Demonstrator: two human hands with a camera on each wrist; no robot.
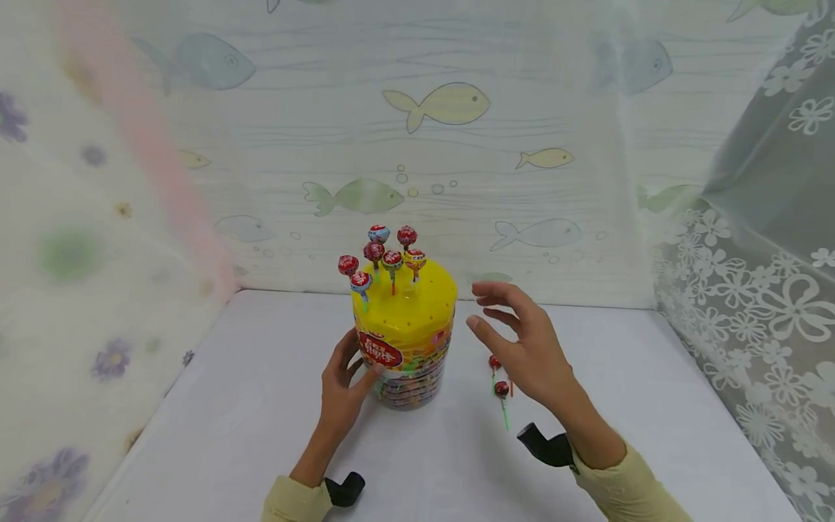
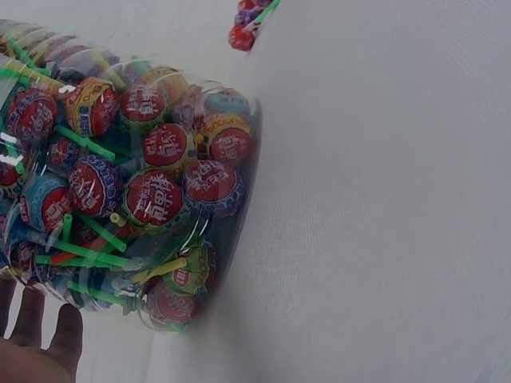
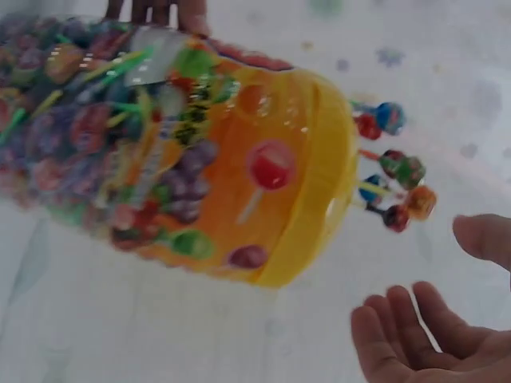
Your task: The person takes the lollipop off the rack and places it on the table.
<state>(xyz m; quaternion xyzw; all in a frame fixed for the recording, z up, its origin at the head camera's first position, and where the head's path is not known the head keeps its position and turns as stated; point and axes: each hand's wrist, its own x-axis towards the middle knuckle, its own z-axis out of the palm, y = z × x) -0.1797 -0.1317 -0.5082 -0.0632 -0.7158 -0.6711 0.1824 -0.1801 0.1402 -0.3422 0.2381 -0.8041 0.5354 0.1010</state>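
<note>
A clear plastic jar (image 1: 411, 388) filled with wrapped lollipops stands upright, with a yellow lid (image 1: 424, 304). Several lollipops (image 1: 392, 259) are stuck upright by their sticks in the lid, mostly toward its far left. My left hand (image 1: 342, 380) holds the jar's left side, thumb at the front; its fingers (image 2: 30, 319) show beside the clear wall in the left wrist view. To the right of the lid, my right hand (image 1: 522, 341) hangs in the air with fingers apart and nothing between them. In the right wrist view, the right hand (image 3: 447, 335) is beyond the lollipop heads.
A few loose lollipops (image 1: 501, 390) lie on the white tabletop (image 1: 261, 377), right of the jar and partly behind my right hand. A fish-patterned curtain (image 1: 450, 174) hangs along the back. Floral sheeting (image 1: 111, 254) borders the left, and lace-edged cloth (image 1: 770, 304) the right.
</note>
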